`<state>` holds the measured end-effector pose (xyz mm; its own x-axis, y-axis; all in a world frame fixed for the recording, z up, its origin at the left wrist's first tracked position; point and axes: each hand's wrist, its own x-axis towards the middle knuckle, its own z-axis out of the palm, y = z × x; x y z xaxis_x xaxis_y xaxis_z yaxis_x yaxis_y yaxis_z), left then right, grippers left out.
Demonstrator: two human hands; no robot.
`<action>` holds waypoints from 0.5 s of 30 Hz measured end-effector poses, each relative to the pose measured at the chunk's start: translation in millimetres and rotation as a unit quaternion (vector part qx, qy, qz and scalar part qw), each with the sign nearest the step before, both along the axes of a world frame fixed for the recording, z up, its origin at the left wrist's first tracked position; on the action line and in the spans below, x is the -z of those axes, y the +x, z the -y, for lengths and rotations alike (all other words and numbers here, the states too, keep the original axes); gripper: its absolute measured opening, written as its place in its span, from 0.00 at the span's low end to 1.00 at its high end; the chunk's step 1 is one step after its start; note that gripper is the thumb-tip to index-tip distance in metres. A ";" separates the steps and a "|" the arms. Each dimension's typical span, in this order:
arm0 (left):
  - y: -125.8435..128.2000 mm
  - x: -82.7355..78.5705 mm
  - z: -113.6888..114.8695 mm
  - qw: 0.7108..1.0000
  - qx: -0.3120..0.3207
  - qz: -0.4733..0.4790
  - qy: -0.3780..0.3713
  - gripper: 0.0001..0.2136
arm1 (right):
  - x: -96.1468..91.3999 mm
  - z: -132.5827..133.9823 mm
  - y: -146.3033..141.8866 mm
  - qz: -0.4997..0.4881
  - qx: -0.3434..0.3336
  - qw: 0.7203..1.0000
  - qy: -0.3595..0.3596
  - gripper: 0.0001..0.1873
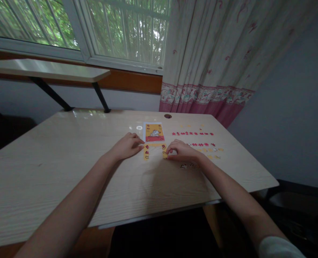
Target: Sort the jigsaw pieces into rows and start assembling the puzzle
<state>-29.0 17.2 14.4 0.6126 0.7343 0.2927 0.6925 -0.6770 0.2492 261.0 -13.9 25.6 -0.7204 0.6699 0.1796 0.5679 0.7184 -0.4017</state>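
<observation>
A partly built jigsaw puzzle (pixel 146 152) lies on the table, with a yellow top strip and two yellow sides marked with small red and dark figures. Its middle shows bare tabletop. My left hand (pixel 128 146) rests at the puzzle's upper left corner, fingers stretched out and thumb slightly apart. At the right side, my right hand (pixel 182 150) curls thumb and forefinger together on a yellow puzzle piece (pixel 164 156) at the lower end. Directly behind the puzzle is a picture card (pixel 154 133) with a white animal on yellow and red.
Loose red pieces (pixel 192 133) lie in rows at the right, with yellow pieces (pixel 217 157) nearer. White-and-black pieces (pixel 184 166) lie beside my right forearm. A white ring (pixel 139 127) sits left of the card. A raised shelf (pixel 48 70) stands at the back left.
</observation>
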 end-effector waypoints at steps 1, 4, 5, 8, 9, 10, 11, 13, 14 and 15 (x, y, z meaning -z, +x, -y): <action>0.3 -0.7 0.5 1.000 0.001 -0.001 -0.001 0.16 | -0.3 -0.3 0.5 0.002 -0.001 1.000 0.001 0.09; 1.3 -2.7 1.9 1.000 0.005 0.003 -0.001 0.15 | -0.9 -0.9 2.7 0.009 -0.004 1.000 -0.001 0.10; 1.6 -3.2 2.2 1.000 0.008 0.004 -0.002 0.16 | -1.0 -1.0 3.4 0.012 -0.004 1.000 -0.002 0.11; 2.5 -4.6 2.9 1.000 0.022 0.000 -0.004 0.17 | -1.1 -1.1 4.7 0.009 -0.012 1.000 0.001 0.12; 2.7 -4.9 3.0 1.000 0.028 -0.003 -0.004 0.17 | -0.7 -1.2 4.6 0.004 -0.019 1.000 0.004 0.12; 2.9 -5.3 3.1 0.999 0.032 -0.007 -0.003 0.17 | -0.1 -1.2 4.1 -0.002 -0.027 1.000 0.009 0.11; 3.0 -5.6 3.2 0.999 0.035 -0.010 -0.002 0.18 | 0.6 -1.3 3.4 -0.009 -0.033 0.999 0.014 0.11; 3.1 -6.0 3.3 0.999 0.036 -0.015 -0.002 0.19 | 2.2 -1.4 1.6 -0.018 -0.041 0.999 0.026 0.10; 3.1 -6.1 3.3 0.999 0.034 -0.017 -0.004 0.20 | 2.8 -1.3 0.8 -0.019 -0.042 0.998 0.031 0.10; 3.1 -6.1 3.2 0.999 0.033 -0.018 -0.006 0.20 | 3.2 -1.2 0.1 -0.017 -0.043 0.998 0.036 0.10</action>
<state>-25.9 14.0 20.5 0.6691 0.6960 0.2606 0.6556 -0.7179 0.2339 261.1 -12.7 22.4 -0.7666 0.5911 0.2509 0.4902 0.7910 -0.3660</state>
